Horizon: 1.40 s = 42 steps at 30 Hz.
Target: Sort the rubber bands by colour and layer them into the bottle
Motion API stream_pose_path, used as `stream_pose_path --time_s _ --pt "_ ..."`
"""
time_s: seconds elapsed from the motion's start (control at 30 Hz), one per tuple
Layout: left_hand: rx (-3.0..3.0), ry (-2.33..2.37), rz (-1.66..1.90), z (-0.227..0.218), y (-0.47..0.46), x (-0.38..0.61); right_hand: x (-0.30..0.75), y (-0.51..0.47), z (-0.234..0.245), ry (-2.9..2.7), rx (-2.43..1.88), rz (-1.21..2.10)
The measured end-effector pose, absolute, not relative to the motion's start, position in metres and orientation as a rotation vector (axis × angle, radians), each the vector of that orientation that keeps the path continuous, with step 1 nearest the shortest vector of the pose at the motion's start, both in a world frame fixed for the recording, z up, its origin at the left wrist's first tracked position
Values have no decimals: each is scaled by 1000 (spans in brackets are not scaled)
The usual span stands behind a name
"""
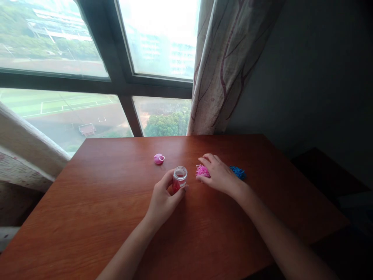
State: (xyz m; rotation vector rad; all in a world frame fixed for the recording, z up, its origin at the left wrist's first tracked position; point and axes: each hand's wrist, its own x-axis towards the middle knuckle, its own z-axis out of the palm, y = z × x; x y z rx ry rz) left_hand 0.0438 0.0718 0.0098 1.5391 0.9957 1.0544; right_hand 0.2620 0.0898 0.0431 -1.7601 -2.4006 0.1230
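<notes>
My left hand (163,200) is wrapped around a small clear jar (179,178) standing upright on the brown wooden table (101,217); the jar has no lid and something red shows at its bottom. My right hand (217,174) rests just right of the jar, its fingers curled over a pile of small pink elastic bands (201,170). Whether the fingers pinch any bands is hidden. A pile of blue elastic bands (238,172) lies behind my right wrist. A pink lid (159,158) lies on the table beyond the jar, to its left.
A large window (87,77) runs behind the table, with a patterned curtain (230,66) hanging at its right. A dark wall stands to the right. The table's right edge (305,182) drops to a dark floor.
</notes>
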Motion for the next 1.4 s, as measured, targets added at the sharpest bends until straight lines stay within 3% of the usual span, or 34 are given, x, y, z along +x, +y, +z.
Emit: stream_pose_path --time_s 0.37,1.4 --pt "1531 1008 1051 9 71 44 251 113 65 -2700 -2039 242" --pt "1538 1000 1066 10 67 47 270 128 39 -2720 -1829 445"
